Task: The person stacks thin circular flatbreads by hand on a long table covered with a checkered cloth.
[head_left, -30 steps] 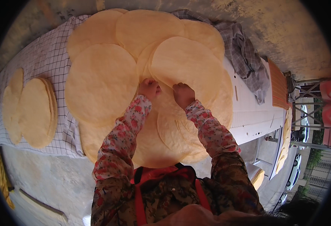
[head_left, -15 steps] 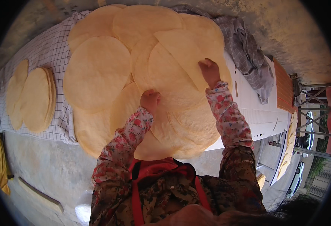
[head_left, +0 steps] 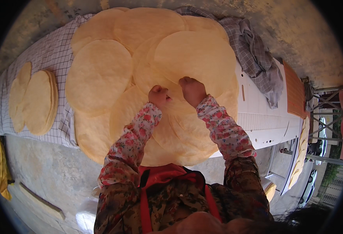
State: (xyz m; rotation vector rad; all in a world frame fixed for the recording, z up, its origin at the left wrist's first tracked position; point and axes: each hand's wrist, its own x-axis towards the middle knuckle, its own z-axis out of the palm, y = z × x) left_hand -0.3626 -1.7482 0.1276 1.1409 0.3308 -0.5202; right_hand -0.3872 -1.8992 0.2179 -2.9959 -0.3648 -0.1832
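Observation:
Large, thin, round pale-yellow sheets (head_left: 97, 78), like flatbread or rolled dough, overlap in a wide spread before me. One full round sheet (head_left: 199, 58) lies on top at the upper right. At its lower left edge is my right hand (head_left: 193, 91), closed, with its fingertips hidden beneath the knuckles. Close beside it, my left hand (head_left: 158, 96) is closed in a pinch-like curl over the middle of the spread. I cannot make out what, if anything, either hand holds.
Smaller stacked rounds (head_left: 38, 102) lie on a white checked cloth (head_left: 64, 50) at the left. A crumpled grey checked cloth (head_left: 253, 58) rests on the white table (head_left: 273, 113) at the right. A yellow cloth (head_left: 1, 167) hangs at the far left; a long bar (head_left: 42, 201) lies on the floor.
My right hand has moved left and nearer, beside my left hand. The upper-right sheet showed a straight slanting edge before and now lies as a full round. My left hand has barely shifted.

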